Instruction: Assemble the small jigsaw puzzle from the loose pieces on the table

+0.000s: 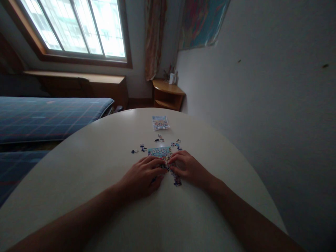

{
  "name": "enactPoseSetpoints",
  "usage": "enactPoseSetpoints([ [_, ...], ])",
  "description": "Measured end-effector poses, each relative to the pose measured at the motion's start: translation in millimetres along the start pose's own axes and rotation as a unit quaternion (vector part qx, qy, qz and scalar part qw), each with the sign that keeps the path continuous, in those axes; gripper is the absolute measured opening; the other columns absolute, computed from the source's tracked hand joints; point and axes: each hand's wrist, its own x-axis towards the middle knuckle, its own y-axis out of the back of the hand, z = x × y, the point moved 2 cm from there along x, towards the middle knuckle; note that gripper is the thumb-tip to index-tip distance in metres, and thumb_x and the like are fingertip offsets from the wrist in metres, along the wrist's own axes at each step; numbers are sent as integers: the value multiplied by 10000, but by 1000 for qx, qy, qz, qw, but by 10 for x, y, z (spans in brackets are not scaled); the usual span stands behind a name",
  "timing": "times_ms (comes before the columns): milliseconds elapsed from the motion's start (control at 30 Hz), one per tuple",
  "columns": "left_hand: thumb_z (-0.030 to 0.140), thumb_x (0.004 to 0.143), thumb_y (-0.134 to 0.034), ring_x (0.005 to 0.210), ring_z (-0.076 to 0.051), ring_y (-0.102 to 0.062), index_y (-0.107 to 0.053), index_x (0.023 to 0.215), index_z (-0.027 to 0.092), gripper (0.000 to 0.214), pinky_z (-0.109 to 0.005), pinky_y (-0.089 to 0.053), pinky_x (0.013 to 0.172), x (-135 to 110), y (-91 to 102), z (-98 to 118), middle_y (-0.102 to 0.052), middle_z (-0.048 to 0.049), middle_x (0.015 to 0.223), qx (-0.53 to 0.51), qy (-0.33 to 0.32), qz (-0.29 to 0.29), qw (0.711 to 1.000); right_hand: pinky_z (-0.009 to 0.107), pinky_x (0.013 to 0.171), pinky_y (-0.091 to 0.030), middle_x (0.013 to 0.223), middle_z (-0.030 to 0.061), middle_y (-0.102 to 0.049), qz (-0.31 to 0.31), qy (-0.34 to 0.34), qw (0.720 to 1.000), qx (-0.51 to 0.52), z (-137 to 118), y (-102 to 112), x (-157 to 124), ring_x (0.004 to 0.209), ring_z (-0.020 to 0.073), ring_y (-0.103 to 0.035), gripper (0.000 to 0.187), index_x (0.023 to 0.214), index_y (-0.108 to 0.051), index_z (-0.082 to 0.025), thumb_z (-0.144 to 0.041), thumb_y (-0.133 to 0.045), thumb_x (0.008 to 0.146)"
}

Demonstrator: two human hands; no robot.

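Note:
A partly joined jigsaw puzzle (159,151) with a blue, lettered top edge lies on the white table under my hands. My left hand (148,173) rests over its left and lower part, fingers stretched across it and covering much of the picture. From the right, my right hand (185,166) reaches in with its fingertips pinched at a small puzzle piece, mostly hidden, at the puzzle's middle. Below the right fingers a strip of joined pieces (177,180) shows. Loose puzzle pieces (143,147) lie to the left, with more loose pieces (159,139) behind and to the right.
A small printed picture sheet (160,123) lies farther back on the round white table (105,147). Beyond the table's left edge is a bed with a blue plaid mattress (52,117). A wooden corner shelf (168,87) stands behind, and a white wall (262,105) runs along the right.

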Motion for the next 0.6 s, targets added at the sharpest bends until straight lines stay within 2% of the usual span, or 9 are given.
enactPoseSetpoints([
  [433, 203, 892, -557, 1145, -245, -572, -639, 1134, 244, 259, -466, -506, 989, -4, 7, -8, -630, -53, 1245, -10, 5, -8, 1000, 380, 976, -427, 1032, 48, -684, 3, 0, 1000, -12, -4, 7, -1, 1054, 207, -580, 142, 969, -677, -216, -184, -683, 832],
  [600, 150, 890, -529, 1128, -213, -601, -647, 1052, 214, 210, -413, -519, 993, -1, -10, -22, -675, -49, 1193, -39, 2, 27, 999, 378, 965, -431, 1027, 52, -682, 2, 3, 1000, -15, 9, 11, 2, 1043, 209, -584, 141, 974, -667, -213, -188, -677, 836],
])
